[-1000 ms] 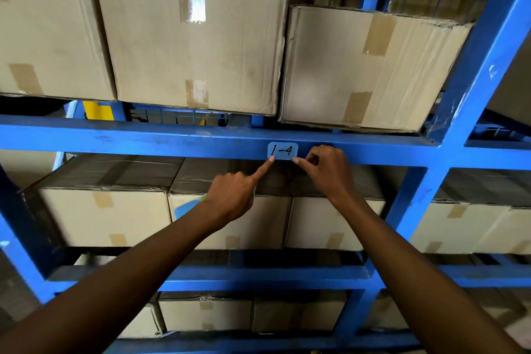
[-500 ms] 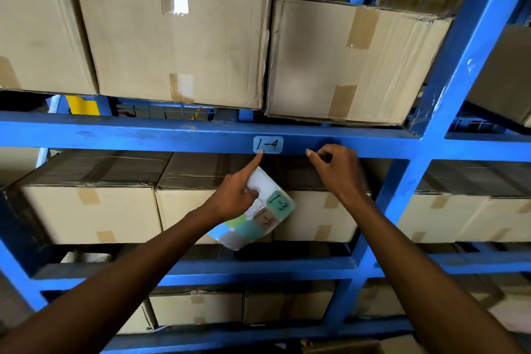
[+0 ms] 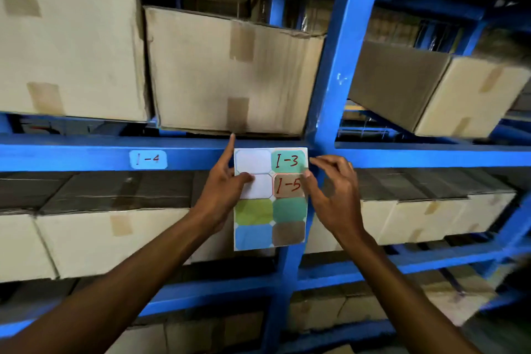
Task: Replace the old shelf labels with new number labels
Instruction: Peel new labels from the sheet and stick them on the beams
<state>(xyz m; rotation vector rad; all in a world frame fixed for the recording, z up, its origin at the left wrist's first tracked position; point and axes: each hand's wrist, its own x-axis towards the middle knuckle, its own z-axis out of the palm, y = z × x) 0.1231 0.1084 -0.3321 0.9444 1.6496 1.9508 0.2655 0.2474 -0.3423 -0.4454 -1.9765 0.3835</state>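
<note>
Label sheet (image 3: 270, 210) is sitting upright before the blue shelf beam (image 3: 71, 152), the left hand (image 3: 221, 192) pinching it, the right hand (image 3: 333, 190) nipping its edge at three o'clock, label 1-4 (image 3: 148, 158) sticking at nine o'clock.

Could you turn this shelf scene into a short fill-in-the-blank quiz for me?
1. The label already stuck on the blue beam reads ____.
2. On the sticker sheet, the green sticker with writing on it reads ____.
3. The brown sticker just below it reads ____.
4. The left hand holds the sheet while the right hand pinches its ____ edge.

Missing words: 1-4; 1-3; 1-5; right
</note>
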